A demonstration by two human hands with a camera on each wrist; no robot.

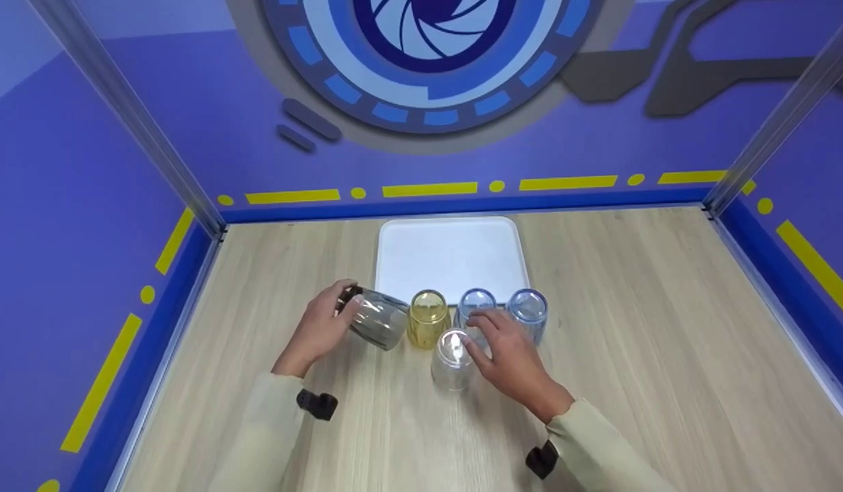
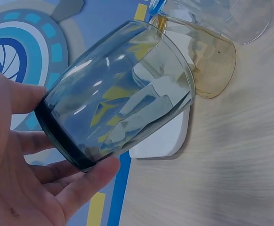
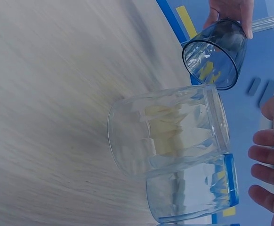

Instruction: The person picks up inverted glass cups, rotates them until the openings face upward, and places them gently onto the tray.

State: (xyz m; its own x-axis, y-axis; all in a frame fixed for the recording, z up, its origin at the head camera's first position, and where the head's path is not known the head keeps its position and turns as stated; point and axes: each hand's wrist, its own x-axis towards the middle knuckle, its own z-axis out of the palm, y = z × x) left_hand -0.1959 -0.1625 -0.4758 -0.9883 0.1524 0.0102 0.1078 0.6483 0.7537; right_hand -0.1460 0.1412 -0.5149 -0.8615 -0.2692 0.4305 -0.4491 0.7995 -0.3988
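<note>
Four glasses (image 1: 429, 328) on table (image 1: 667, 369), tray (image 1: 452, 256) behind

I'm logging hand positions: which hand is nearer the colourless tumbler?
Right: the right hand hovers close to the colourless tumbler, on its right; the left hand is farther off, to its left.

Upturned in a close row before the tray (image 1: 452, 256), the yellow glass (image 1: 428, 331), middle blue glass (image 1: 476, 299) and end blue glass (image 1: 528, 311) are barring the straight path; the clear glass (image 1: 451, 372) is standing just in front. The left hand (image 1: 322, 328) and its tilted grey glass (image 1: 381, 322) are obstructing the row's left flank, while the right hand (image 1: 509, 355) is crowding the space over the clear and middle blue glasses. A broad lane of table (image 1: 640, 328) is lying open between the end blue glass and the right wall (image 1: 818, 205).
</note>
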